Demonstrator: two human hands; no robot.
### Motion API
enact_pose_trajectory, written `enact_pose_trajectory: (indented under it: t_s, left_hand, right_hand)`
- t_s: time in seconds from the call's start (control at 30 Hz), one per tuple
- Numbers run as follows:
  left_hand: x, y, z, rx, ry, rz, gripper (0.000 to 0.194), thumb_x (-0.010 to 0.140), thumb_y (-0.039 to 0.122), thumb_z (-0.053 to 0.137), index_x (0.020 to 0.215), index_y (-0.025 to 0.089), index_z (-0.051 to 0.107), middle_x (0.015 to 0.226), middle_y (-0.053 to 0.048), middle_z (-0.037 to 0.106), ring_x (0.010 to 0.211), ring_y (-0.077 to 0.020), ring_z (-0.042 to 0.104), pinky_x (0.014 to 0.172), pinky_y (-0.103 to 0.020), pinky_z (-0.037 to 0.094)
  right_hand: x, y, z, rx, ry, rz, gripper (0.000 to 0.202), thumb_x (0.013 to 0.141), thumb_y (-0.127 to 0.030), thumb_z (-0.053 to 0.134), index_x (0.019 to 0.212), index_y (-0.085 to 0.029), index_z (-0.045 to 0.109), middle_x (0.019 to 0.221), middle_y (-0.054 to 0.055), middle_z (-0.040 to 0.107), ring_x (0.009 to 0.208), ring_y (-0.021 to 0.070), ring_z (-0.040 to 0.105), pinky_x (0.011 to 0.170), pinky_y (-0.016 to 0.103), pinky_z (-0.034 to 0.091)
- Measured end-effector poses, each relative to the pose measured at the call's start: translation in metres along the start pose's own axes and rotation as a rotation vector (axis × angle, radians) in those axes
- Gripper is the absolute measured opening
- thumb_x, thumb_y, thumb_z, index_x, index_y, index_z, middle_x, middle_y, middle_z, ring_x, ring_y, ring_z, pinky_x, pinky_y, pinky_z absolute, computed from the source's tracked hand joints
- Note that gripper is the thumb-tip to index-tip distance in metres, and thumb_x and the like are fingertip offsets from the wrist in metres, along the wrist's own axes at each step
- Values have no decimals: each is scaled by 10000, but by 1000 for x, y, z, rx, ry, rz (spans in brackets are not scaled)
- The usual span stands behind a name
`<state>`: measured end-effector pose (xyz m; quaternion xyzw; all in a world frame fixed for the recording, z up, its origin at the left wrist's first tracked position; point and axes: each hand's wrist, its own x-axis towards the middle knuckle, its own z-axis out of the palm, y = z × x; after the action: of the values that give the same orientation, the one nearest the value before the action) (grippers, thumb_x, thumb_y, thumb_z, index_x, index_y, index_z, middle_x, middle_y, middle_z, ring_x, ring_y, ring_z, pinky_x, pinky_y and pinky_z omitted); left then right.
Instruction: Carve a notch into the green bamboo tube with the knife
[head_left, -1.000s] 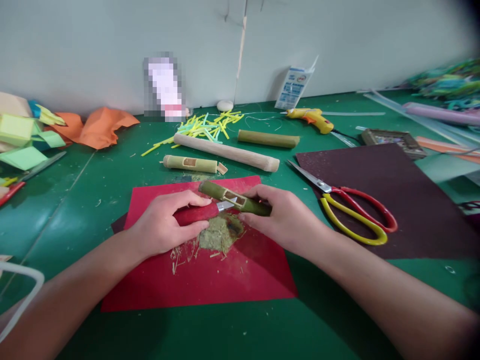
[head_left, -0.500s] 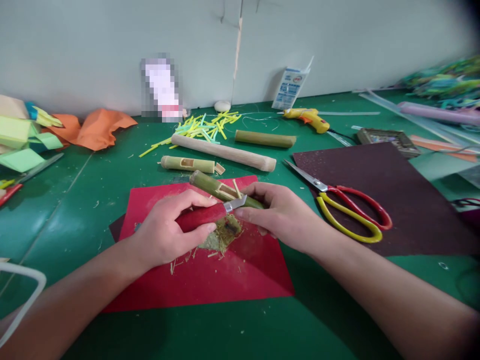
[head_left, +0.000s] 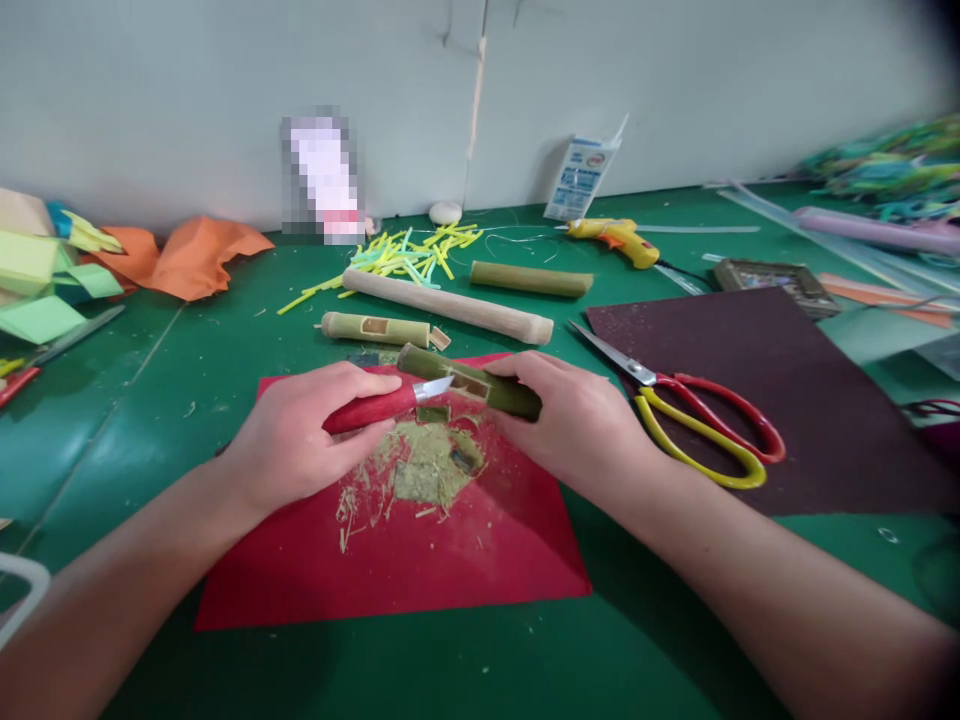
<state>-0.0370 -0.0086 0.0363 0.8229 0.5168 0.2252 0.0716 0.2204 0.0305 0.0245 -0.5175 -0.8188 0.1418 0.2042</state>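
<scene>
My left hand (head_left: 311,430) is closed round the red handle of a carving knife (head_left: 371,408), its short blade pointing right. The blade tip lies close to a notch cut in a green bamboo tube (head_left: 427,366); whether it touches I cannot tell. My right hand (head_left: 574,410) grips the right end of that tube, thumb in front and fingers behind. Below both hands, shavings and small bamboo bits (head_left: 420,475) lie on a red sheet (head_left: 390,570). A notched, paler bamboo piece (head_left: 341,327) rests just behind, a small cut chip (head_left: 440,339) at its right end.
Scissors (head_left: 697,420) with red and yellow handles lie on a dark sheet (head_left: 840,420) at right. Behind are a pale stick (head_left: 450,305), another bamboo tube (head_left: 532,279), yellow-green strips (head_left: 409,255) and a glue gun (head_left: 619,240). Orange paper (head_left: 202,258) sits at left.
The knife has moved left and down, away from my right hand. A thin sliver that stood up at the notch no longer shows there. The tube has shifted slightly right.
</scene>
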Motion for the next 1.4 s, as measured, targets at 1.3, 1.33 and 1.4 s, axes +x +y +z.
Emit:
enact_pose_trajectory:
  t_s: [1.3,1.33,1.4]
  left_hand:
    - [12,19,17,-307,-167,-194,248,812,371,651,1028,255,681,1003,7,727,864,-175,681,793,-271,531]
    - [12,18,15,-299,-170,-191,244,814,372,647,1029,261,680,997,14,728,859,-171,680,788,-265,529]
    - [11,15,11,-264,-179,-186,243,819,365,639,1040,271,677,1000,25,727,863,-166,680,765,-251,523]
  right_hand:
    - [2,-3,14,-30,-100,-102,273,838,-213,592,1099,-241,666,1021,25,708,909,230,664,683,300,431]
    - [2,-2,14,-34,-100,-114,274,843,-217,590,1105,-248,665,1028,20,707,922,227,663,684,298,429]
    - [2,-1,13,-46,-93,-125,272,865,-239,578,1124,-261,659,1056,11,701,944,223,662,677,295,426]
